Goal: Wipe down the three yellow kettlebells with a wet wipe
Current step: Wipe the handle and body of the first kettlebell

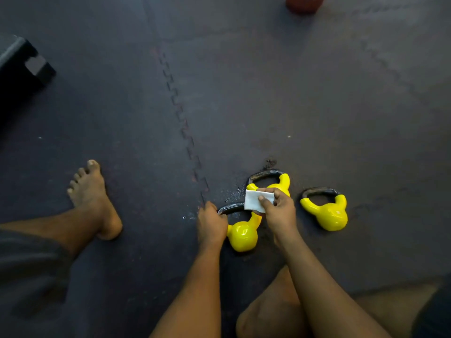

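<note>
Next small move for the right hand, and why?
Probably lower the wet wipe onto the nearest kettlebell, at its black handle, and rub along it. The left hand grips that handle at its left end, which should steady it, and the right hand pinches the folded wipe right over the handle's other end.

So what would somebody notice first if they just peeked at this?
Three bright yellow kettlebells on the dark floor: the nearest kettlebell, the far kettlebell behind it, the right kettlebell beside. The left hand grips the nearest one's black handle; the right hand holds a white wipe above it.
</note>
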{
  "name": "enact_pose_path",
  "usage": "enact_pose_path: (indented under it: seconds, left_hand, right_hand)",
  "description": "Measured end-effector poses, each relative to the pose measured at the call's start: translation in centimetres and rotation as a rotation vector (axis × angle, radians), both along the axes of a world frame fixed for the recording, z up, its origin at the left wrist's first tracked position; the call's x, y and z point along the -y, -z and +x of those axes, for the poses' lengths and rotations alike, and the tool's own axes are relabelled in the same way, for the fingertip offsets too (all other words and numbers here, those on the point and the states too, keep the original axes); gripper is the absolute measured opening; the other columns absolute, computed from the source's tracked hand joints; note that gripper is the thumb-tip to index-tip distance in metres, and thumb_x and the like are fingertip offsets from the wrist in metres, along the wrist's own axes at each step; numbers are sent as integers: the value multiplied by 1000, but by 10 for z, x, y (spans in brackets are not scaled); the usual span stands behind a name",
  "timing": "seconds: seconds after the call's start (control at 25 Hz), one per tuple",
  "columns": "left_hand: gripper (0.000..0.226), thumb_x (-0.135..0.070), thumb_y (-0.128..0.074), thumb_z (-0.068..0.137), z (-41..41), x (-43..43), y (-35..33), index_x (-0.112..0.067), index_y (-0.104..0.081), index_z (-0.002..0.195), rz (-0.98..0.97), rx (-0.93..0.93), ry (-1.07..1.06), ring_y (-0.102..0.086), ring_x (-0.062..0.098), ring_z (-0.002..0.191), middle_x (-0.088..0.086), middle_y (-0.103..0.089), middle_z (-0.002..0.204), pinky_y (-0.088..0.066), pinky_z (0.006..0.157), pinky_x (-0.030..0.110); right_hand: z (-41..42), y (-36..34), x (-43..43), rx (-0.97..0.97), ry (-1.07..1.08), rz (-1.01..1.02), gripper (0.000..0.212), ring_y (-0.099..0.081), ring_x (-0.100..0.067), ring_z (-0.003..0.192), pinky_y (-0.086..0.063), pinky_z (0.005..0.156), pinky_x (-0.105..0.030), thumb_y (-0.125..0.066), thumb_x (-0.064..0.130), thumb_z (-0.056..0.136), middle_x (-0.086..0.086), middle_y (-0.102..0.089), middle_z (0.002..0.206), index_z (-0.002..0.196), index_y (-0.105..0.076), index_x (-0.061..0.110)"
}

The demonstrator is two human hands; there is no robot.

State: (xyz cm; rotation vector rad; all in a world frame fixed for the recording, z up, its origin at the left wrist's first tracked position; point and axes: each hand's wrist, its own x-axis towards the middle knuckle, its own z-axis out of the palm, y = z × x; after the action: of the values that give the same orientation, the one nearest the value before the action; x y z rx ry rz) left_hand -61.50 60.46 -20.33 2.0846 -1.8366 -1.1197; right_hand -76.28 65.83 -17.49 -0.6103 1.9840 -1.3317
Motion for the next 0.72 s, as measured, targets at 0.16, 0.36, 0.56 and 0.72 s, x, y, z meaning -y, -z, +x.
enact_pose_path:
  seconds: [0.16,0.36,0.56,0.72]
  left_hand:
    - [25,-15,-60,79,-6,4,-9,-4,-63,101,0,63,85,-59,36,99,19,-62,107,-50,84,40]
    - [40,-8,-61,79,8,-14,-34,5,-55,115,-33,217,239,-51,38,114,23,-50,122,-44,95,40]
    - [46,-8,-62,80,42,-44,-45,5,-46,122,95,204,191,-56,39,109,22,-37,132,-45,94,37]
    - [49,-16,-66,81,54,-53,-52,5,-47,121,103,185,226,-54,36,109,23,-42,129,-43,92,33]
  right_hand:
    - [-1,-4,-12,-25,47,-2,12,-63,-17,73,-57,68,-40,-66,7,86,-3,-67,78,83,-66,19]
    - [3,-15,-31,-79,134,33,6,-65,-25,78,-51,54,-15,-65,10,86,-11,-70,85,87,-69,15]
    - [20,-14,-47,-118,86,121,10,-66,-29,86,-57,72,-38,-64,14,86,-12,-71,91,84,-68,24]
    - [30,-11,-53,-125,45,184,12,-65,-31,94,-57,80,-47,-62,13,88,-12,-71,99,92,-71,18]
